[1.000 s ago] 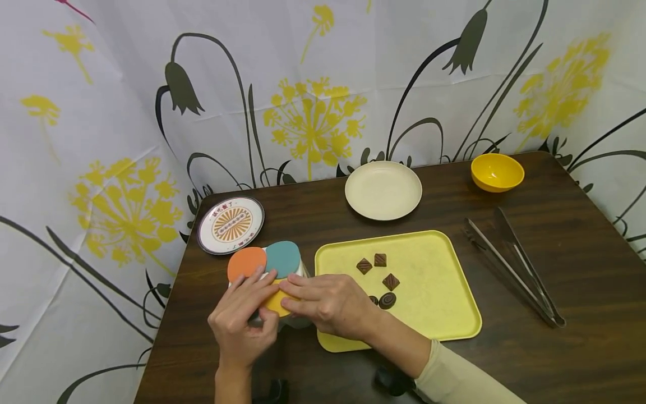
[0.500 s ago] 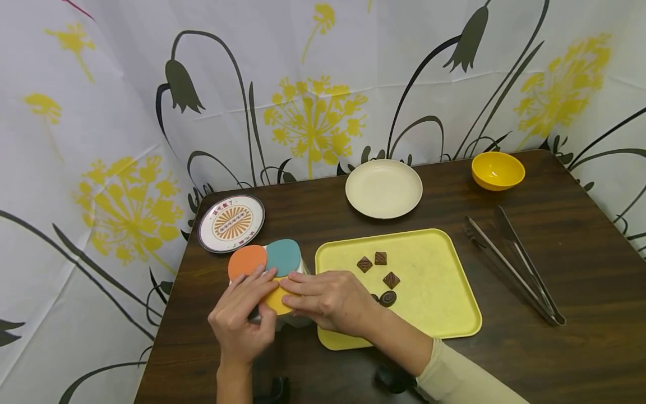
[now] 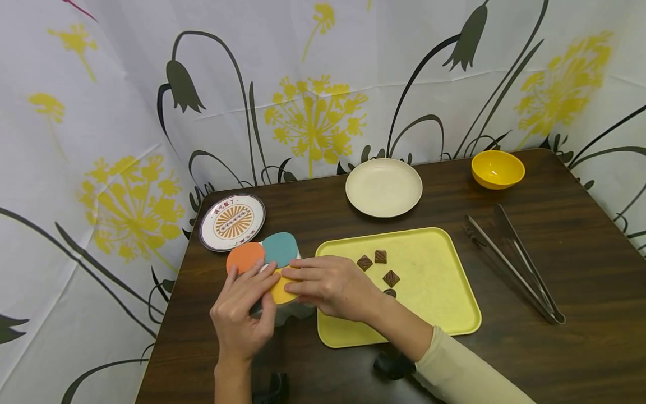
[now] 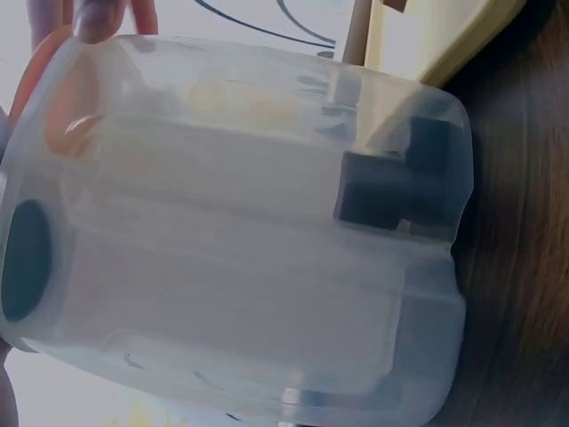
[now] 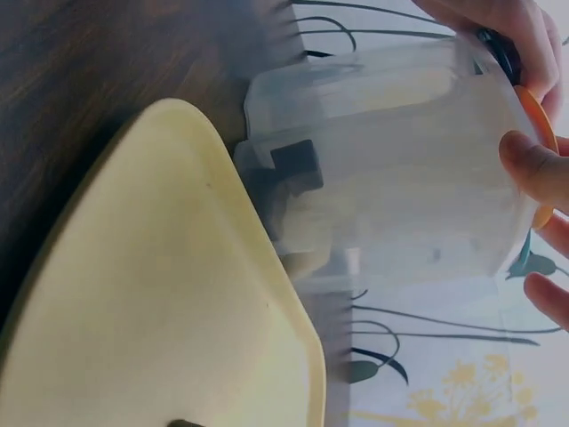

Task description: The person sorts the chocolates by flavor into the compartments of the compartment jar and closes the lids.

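Observation:
A clear plastic storage container (image 4: 222, 222) with separate coloured lids stands at the left front of the table. Orange (image 3: 244, 256), teal (image 3: 280, 249) and yellow (image 3: 284, 287) lids show in the head view, and a dark green lid (image 4: 27, 260) in the left wrist view. My left hand (image 3: 243, 314) spans the top, its fingers lying over the lids. My right hand (image 3: 330, 286) grips the front right rim, fingers across the yellow lid and thumb (image 5: 532, 165) against the front wall. Dark pieces (image 5: 296, 166) lie low inside. The palm sides are mostly hidden.
Several chocolates (image 3: 391, 278) lie on a yellow tray (image 3: 429, 314) right of the container. Metal tongs (image 3: 525, 269) rest farther right. Behind stand a patterned plate (image 3: 206, 233), a cream plate (image 3: 383, 188) and a yellow bowl (image 3: 497, 169).
The container top has shifted slightly away from me, with both hands on it, and more of its front wall shows. My right hand has moved up a little in the head view.

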A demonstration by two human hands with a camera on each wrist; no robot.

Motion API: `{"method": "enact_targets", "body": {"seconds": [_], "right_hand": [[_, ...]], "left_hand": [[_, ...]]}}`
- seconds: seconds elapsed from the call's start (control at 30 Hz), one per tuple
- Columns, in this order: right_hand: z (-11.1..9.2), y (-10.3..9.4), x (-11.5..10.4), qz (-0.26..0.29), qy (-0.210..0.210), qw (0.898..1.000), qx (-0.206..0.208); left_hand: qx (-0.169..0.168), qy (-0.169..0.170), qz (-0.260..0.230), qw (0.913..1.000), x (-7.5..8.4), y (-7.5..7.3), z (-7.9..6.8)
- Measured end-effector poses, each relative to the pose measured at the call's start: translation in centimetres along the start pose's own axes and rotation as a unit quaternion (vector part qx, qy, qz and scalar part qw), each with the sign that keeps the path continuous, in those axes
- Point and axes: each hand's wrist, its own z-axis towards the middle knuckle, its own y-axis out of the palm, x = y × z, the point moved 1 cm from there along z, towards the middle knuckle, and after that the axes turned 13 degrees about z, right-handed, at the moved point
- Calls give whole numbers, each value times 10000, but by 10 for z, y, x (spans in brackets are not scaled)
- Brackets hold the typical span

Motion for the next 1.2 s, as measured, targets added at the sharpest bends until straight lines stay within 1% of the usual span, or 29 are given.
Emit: {"method": "enact_targets", "body": {"seconds": [0.13, 0.23, 0.33, 0.47, 0.53, 0.6, 0.7, 0.77, 0.83, 0.87, 1.0, 1.07, 1.2], "right_hand": [[-1, -3, 6, -102, 91, 9999, -15], [-2, -5, 10, -176, 223, 9996, 1], [-3, -5, 14, -201, 368, 9991, -22], [-3, -5, 17, -147, 667, 9976, -76], [-3, -4, 18, -64, 892, 9959, -107], [-4, -3, 17, 36, 1124, 9936, -134], [-4, -2, 15, 276, 1501, 9879, -277], [-5, -2, 13, 415, 1625, 9849, -430], [-5, -2, 11, 582, 1561, 9844, -559], [-5, -2, 10, 651, 1444, 9855, -606], [-4, -3, 4, 922, 774, 9907, -630], [-5, -4, 1, 1046, 524, 9913, -603], [-6, -7, -2, 1229, 327, 9904, -548]], "left_hand": [[49, 116, -103, 9999, -1, -2, 0], [37, 190, -312, 9993, -3, -4, -2], [-130, 261, -506, 9983, -3, -6, -5], [-493, 301, -681, 9960, -3, -13, -9], [-646, 321, -666, 9952, -2, -17, -9], [-775, 363, -550, 9948, 0, -21, -10], [-854, 467, -335, 9947, 3, -24, -8], [-815, 503, -253, 9951, 5, -24, -7], [-734, 516, -176, 9958, 7, -22, -6], [-687, 511, -157, 9962, 8, -22, -5], [-491, 503, -143, 9974, 11, -18, -4], [-415, 479, -176, 9978, 11, -16, -4], [-413, 401, -332, 9978, 11, -14, -4]]}}
